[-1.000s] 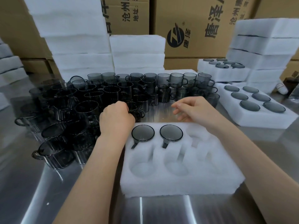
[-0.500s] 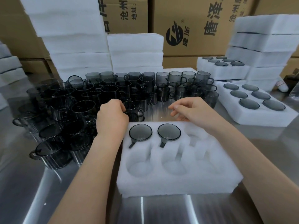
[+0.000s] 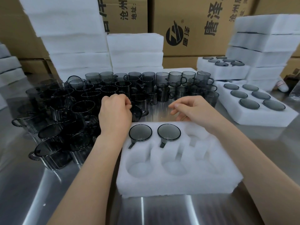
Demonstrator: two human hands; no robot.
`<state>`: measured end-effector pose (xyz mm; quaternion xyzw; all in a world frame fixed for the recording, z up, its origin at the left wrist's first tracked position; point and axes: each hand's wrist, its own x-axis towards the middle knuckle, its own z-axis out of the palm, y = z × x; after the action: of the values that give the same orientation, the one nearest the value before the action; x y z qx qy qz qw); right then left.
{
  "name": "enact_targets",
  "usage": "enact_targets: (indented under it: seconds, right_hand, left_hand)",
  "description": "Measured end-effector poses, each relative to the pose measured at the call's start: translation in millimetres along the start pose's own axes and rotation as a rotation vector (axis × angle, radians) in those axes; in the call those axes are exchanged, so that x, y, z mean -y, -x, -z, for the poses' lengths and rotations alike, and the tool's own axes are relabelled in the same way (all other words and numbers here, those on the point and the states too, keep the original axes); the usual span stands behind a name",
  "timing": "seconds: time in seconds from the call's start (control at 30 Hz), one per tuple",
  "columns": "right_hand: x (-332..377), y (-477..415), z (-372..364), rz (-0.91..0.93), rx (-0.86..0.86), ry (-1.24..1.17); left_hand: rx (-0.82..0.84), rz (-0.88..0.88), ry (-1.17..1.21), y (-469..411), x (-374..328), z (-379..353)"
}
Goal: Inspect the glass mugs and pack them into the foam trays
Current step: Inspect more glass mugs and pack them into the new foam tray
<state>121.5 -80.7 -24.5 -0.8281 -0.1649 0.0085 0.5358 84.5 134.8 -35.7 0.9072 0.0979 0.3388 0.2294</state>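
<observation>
A white foam tray (image 3: 178, 184) lies in front of me on the steel table. Two smoky glass mugs sit in its far row, one at the left (image 3: 140, 132) and one in the middle (image 3: 168, 131); the other pockets are bare. My left hand (image 3: 113, 111) is just behind the tray's far left corner, fingers curled round a dark mug (image 3: 138, 113) that tilts at the edge of the crowd. My right hand (image 3: 191, 109) hovers over the tray's far edge, fingers loosely bent and holding nothing. Several loose mugs (image 3: 73, 108) crowd the table to the left and behind.
A filled foam tray (image 3: 259, 117) lies to the right, with another (image 3: 224, 72) behind it. Stacks of foam trays stand at the back left (image 3: 73, 38), back centre (image 3: 136, 51) and right (image 3: 267, 46). Cardboard boxes (image 3: 194, 30) line the back. Bare steel table (image 3: 40, 192) lies near me.
My left hand has edged slightly away from me while gripping the mug. My right hand has stayed almost where it was above the tray's far edge.
</observation>
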Motion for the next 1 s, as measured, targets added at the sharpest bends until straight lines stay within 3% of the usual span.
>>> enact_targets:
  seconds: [0.2,0.43,0.6,0.77,1.0]
  right_hand:
    - [16,5,1,0.118,-0.020,-0.069]
    - [39,9,-2,0.202,0.206,-0.203]
    - [27,7,-6,0.156,0.195,-0.454]
    - [19,3,-3,0.114,0.133,-0.745]
    - [14,3,-8,0.059,0.131,-0.841]
  left_hand:
    - [-0.256,-0.161,0.396,2,-17,7]
    - [-0.270,-0.225,0.626,10,-33,7]
    - [-0.026,-0.095,0.882,12,-32,10]
    - [0.369,-0.166,0.924,7,-25,1]
    - [0.332,-0.151,0.974,7,-20,-8]
